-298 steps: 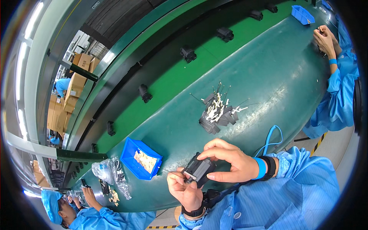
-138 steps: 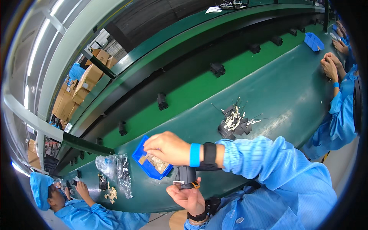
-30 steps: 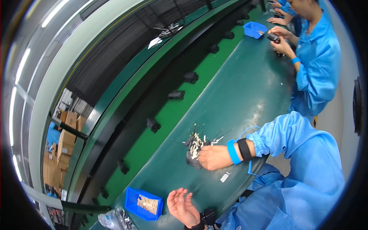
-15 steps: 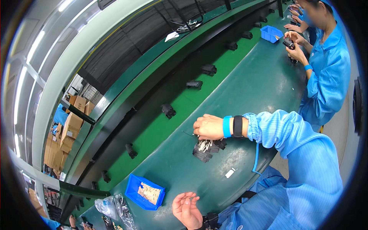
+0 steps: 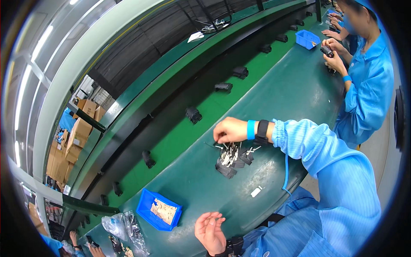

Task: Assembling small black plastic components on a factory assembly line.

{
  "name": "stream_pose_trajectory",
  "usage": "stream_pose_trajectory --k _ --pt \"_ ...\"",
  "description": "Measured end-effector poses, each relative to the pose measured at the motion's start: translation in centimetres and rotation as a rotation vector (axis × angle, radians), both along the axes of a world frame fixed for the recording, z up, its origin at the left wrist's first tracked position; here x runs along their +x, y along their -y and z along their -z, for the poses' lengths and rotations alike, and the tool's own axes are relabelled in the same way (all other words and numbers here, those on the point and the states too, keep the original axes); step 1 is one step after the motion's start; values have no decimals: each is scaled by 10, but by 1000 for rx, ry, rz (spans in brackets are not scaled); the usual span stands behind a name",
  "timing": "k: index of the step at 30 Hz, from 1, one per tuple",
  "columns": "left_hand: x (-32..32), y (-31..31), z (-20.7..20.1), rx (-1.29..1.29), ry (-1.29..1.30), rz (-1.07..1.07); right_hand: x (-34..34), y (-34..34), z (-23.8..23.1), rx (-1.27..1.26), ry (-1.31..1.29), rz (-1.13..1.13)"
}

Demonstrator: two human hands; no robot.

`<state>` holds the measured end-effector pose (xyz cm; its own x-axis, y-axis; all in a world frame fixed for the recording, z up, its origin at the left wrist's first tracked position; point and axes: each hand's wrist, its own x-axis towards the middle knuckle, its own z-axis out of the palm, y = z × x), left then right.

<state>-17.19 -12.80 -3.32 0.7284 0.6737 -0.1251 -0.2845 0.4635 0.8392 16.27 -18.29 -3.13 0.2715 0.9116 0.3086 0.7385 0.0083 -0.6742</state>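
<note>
My right hand (image 5: pixel 231 129), with a light-blue band and a black strap at the wrist, reaches over a pile of small black parts (image 5: pixel 226 170). Its fingertips point down and close together at the pile's far edge; whatever they grip is hidden. Thin white strips (image 5: pixel 229 155) lie loosely on top of the black parts. Nearer to me, my left hand (image 5: pixel 210 231) hovers palm up above the green table (image 5: pixel 265 128). Its fingers are loosely curled and apart, with nothing visible in them. A small white piece (image 5: pixel 256 191) lies to the right of this hand.
A blue bin (image 5: pixel 143 213) of pale flat pieces stands left of my left hand, beside clear plastic bags (image 5: pixel 128 231). Black housings (image 5: pixel 193 115) sit along the green conveyor belt (image 5: pixel 171 145). At right, a co-worker (image 5: pixel 364 85) handles a black part near another blue bin (image 5: pixel 306 40).
My right hand has lifted slightly and shifted toward the far side of the pile, uncovering more white strips. The housings have moved slightly in view. My left hand stays much the same.
</note>
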Motion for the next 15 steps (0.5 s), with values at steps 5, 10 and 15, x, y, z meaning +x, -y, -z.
stream_pose_trajectory --k 5,10,15 --pt "-1 2 -9 77 -52 74 -42 12 -53 418 -79 21" --pt "2 6 -13 106 72 247 -131 44 -73 666 636 -239" --pt "-2 2 -8 -57 74 456 -165 60 -49 737 642 -257"
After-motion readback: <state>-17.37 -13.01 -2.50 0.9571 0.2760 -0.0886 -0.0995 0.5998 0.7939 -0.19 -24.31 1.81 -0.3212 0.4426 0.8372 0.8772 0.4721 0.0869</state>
